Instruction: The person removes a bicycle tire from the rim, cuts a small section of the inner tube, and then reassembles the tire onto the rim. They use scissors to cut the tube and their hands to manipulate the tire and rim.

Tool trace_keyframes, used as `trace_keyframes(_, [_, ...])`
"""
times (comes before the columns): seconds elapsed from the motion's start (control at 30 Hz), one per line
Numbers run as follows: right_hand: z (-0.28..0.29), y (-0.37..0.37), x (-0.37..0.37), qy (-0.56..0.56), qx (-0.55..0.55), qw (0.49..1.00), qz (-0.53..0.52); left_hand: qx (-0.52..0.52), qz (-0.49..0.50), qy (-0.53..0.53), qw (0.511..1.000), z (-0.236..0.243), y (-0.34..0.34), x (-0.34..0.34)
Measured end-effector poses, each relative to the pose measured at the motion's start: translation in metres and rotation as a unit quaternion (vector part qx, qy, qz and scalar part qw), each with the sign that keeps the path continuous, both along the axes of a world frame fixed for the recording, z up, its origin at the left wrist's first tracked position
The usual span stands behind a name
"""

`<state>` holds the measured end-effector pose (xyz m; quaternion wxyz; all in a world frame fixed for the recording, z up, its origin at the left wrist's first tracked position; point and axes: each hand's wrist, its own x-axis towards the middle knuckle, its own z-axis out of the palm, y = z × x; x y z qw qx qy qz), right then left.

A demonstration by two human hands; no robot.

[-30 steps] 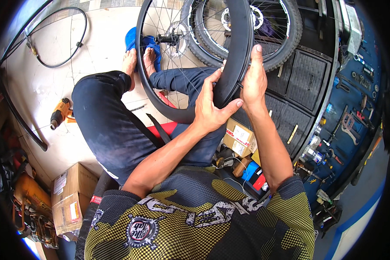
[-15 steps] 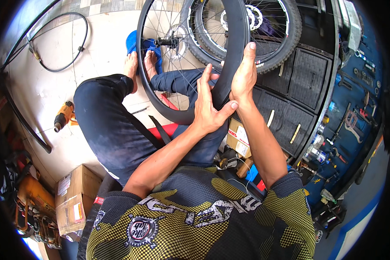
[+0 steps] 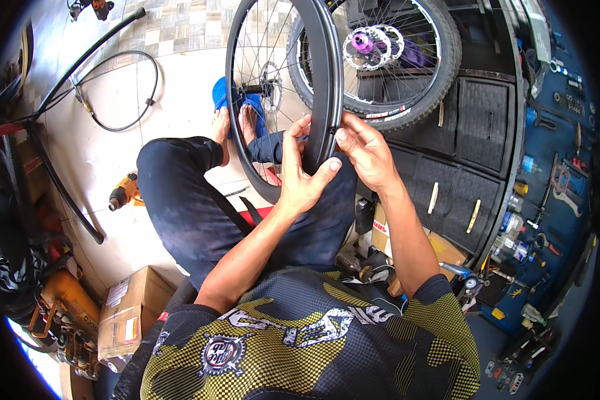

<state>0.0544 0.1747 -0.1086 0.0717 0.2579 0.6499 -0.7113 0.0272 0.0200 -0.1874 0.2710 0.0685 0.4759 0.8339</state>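
A bicycle wheel without a tyre stands over my legs, its deep black rim (image 3: 325, 73) running toward me. Thin spokes lead to the hub (image 3: 252, 89) and a silver disc rotor (image 3: 271, 87). My left hand (image 3: 301, 181) cups the rim's near part from the left, thumb on the near side and fingers partly hidden behind it. On the other side, my right hand (image 3: 372, 159) has its thumb and fingertips closed on the rim's edge, beside a small dark spot in the outer channel. Whether those fingertips pinch anything small besides the rim cannot be made out.
Beyond lies a wheel with a knobby tyre (image 3: 449, 50) and a purple hub, against black drawers (image 3: 477, 120). An orange heat gun (image 3: 123, 192) and a looped cable (image 3: 157, 80) rest on the floor at left. Cardboard box (image 3: 130, 313) lower left; tools (image 3: 563, 180) hang at right.
The rim has swung left and turned, so its outer channel now shows. My right hand went from lying flat along the rim to closing its fingertips at the edge. The whole view shifted slightly.
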Motion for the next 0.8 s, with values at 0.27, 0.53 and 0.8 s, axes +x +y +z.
trace_keyframes(0.27, [0.022,0.007,-0.007,-0.12,0.028,0.992,0.032,-0.022,-0.001,0.039,0.999,-0.011,0.012,0.016])
trace_keyframes(0.53, [0.037,-0.007,-0.027,-0.204,0.122,0.971,0.019,-0.05,-0.013,0.082,0.995,-0.02,0.017,0.02])
trace_keyframes(0.8, [0.004,0.0,-0.009,-0.094,0.235,0.965,0.063,-0.059,0.041,0.092,0.993,-0.018,0.019,0.027])
